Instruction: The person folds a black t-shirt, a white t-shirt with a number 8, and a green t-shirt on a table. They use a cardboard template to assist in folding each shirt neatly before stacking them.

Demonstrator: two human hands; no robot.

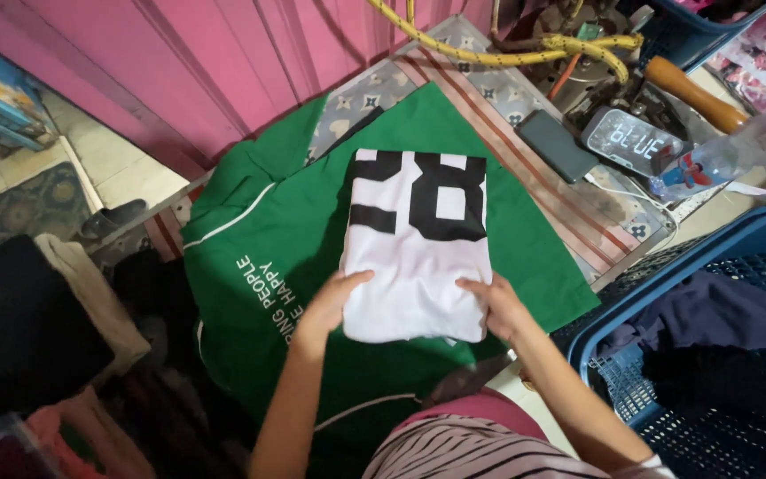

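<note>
A white shirt [418,257] with big black print lies folded into a neat rectangle, flat on a spread green garment [277,266]; its near edge faces the person; the print sits at the far end.

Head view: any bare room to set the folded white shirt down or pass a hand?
Free: green cloth right of the folded white shirt, and the green stretch left of it by the white lettering. Both hands, left and right, rest on the shirt's near edge. Crowded: top right, phone, clock, bottle; blue basket holds dark clothes.
</note>
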